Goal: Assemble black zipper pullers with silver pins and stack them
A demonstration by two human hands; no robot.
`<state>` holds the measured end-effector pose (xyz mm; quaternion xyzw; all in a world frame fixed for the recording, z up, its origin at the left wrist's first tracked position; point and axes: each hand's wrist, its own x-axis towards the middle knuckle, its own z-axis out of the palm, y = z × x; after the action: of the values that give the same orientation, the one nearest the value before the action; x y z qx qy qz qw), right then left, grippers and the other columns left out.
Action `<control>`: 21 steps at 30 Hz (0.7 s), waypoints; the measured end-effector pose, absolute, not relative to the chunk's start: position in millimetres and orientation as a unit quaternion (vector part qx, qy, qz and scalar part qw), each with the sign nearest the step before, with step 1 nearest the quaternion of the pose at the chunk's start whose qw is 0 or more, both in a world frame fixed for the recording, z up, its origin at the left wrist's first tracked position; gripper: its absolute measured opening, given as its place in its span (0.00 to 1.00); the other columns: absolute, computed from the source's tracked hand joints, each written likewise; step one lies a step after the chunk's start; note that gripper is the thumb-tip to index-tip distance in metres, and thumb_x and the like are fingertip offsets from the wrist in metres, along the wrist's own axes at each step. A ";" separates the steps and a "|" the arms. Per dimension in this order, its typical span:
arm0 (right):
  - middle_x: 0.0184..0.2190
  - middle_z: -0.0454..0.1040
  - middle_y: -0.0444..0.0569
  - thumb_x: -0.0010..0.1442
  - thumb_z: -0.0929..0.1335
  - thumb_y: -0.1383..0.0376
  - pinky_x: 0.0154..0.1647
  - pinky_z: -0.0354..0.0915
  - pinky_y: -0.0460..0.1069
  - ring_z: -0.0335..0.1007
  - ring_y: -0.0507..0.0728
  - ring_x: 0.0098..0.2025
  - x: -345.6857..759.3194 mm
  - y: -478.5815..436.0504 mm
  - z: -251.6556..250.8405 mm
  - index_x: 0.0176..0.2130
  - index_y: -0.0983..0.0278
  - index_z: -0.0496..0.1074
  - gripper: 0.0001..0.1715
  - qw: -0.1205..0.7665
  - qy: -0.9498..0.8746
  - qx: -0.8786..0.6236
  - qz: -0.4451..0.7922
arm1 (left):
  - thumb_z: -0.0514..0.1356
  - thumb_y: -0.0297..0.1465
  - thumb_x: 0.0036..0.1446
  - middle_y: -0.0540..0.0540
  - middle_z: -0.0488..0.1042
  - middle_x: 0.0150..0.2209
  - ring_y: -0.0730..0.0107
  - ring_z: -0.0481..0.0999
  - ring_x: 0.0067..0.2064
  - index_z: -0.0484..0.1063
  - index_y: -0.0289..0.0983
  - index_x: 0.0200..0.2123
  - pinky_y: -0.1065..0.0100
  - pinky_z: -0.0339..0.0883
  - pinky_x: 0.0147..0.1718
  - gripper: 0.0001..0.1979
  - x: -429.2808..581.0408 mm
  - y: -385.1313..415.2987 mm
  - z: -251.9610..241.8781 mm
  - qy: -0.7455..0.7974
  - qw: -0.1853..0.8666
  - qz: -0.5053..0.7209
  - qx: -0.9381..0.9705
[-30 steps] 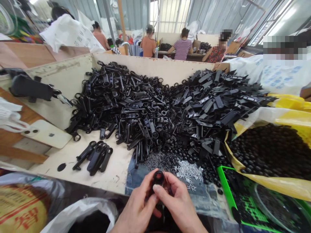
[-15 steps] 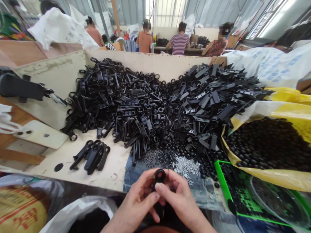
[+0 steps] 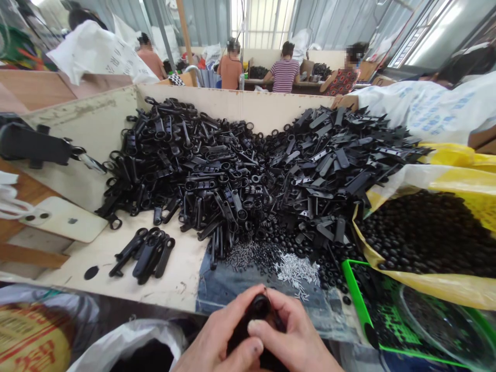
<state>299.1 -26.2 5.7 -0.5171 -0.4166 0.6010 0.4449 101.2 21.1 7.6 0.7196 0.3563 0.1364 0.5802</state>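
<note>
"At the near edge of the table (image 3: 186,266), what is being handled?"

"One black plastic piece with a rounded end (image 3: 260,306). The left hand (image 3: 219,330) and the right hand (image 3: 296,330) each have a closed grip around it."

"Is that piece complete?"

"I cannot tell; the hands cover most of it."

"And what looks done?"

"Perhaps the small group of long black ring-ended handles (image 3: 145,256), judging by how it lies apart, toward the near left corner."

"What seems left?"

"Plenty, I'd judge: a high heap of black ring-ended plastic parts (image 3: 209,165) toward the far left corner, flat black plastic strips (image 3: 341,157) heaped toward the far right one, and loose silver metal pins (image 3: 297,271) near the front edge."
</note>
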 end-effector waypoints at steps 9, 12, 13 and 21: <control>0.28 0.68 0.41 0.57 0.72 0.59 0.32 0.59 0.46 0.59 0.52 0.31 297.5 -25.8 1.3 0.37 0.66 0.74 0.12 0.449 -0.394 -0.508 0.620 | 0.58 0.48 0.67 0.45 0.65 0.70 0.50 0.78 0.58 0.63 0.54 0.68 0.60 0.82 0.47 0.28 107.0 9.2 -19.3 0.380 0.705 0.168 0.575; 0.29 0.68 0.41 0.57 0.70 0.63 0.33 0.59 0.47 0.60 0.52 0.32 296.8 -25.9 4.5 0.37 0.65 0.74 0.08 0.437 -0.403 -0.511 0.621 | 0.57 0.47 0.67 0.45 0.63 0.71 0.51 0.78 0.58 0.61 0.55 0.69 0.58 0.80 0.51 0.29 103.9 7.5 -19.6 0.382 0.706 0.152 0.577; 0.30 0.68 0.41 0.57 0.70 0.64 0.33 0.59 0.47 0.60 0.53 0.32 298.1 -26.5 5.4 0.37 0.65 0.74 0.08 0.426 -0.412 -0.510 0.623 | 0.58 0.47 0.67 0.46 0.62 0.72 0.51 0.77 0.60 0.59 0.55 0.70 0.57 0.77 0.54 0.30 101.2 7.2 -20.5 0.378 0.705 0.139 0.584; 0.30 0.68 0.41 0.59 0.71 0.61 0.37 0.58 0.49 0.61 0.55 0.36 303.0 -37.1 -5.4 0.35 0.62 0.72 0.07 0.347 -0.473 -0.593 0.551 | 0.57 0.43 0.68 0.47 0.62 0.72 0.51 0.66 0.69 0.56 0.50 0.72 0.53 0.61 0.67 0.32 103.6 0.1 -47.4 0.343 0.544 0.175 0.746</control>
<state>303.0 -37.1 -5.4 -0.5935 -0.4732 0.5508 0.3470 103.6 0.1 -47.4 0.7456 0.3431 0.1747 0.5439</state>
